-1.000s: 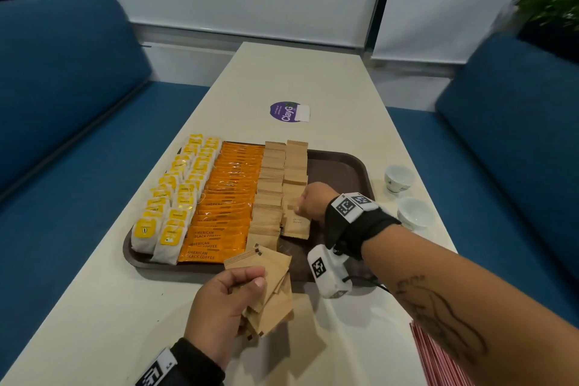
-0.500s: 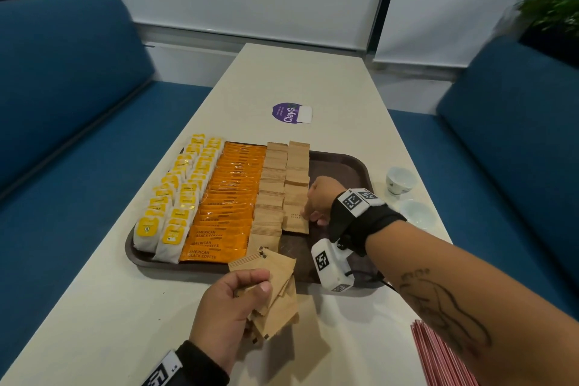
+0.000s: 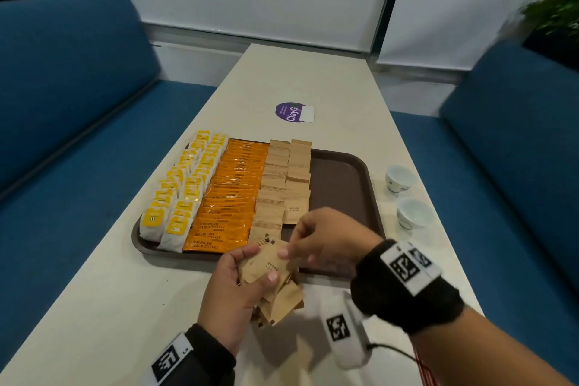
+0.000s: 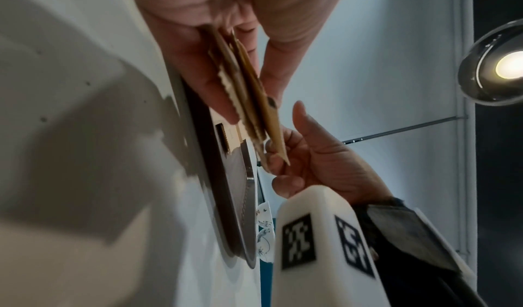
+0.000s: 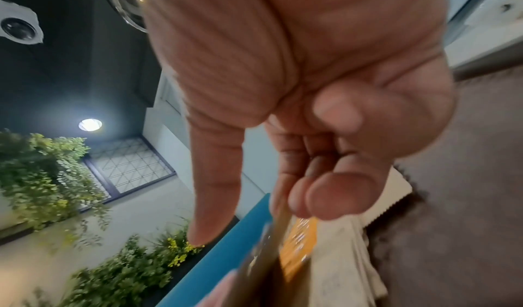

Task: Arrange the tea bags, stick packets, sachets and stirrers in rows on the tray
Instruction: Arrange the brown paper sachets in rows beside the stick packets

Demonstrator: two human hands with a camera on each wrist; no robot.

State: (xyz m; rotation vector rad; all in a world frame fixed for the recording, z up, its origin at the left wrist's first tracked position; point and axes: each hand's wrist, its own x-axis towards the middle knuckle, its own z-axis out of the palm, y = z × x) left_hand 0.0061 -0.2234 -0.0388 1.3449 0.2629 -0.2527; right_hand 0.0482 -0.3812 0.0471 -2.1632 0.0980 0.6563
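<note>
Both hands (image 3: 326, 240) pinch top sugar sachet (image 3: 266, 266), L holds stack.

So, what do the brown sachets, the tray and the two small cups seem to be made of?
Brown sachets: matte kraft-type paper, probably; dull tan surface, crimped zigzag ends, printed "SUGAR".
Tray: likely moulded plastic; dark brown, faintly textured, with rounded corners and a raised rim.
Two small cups: look like glazed ceramic or porcelain; glossy white with a small dark painted motif.

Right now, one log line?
left hand: holds sachets | right hand: pinching top sachet | tray: right side bare
</note>
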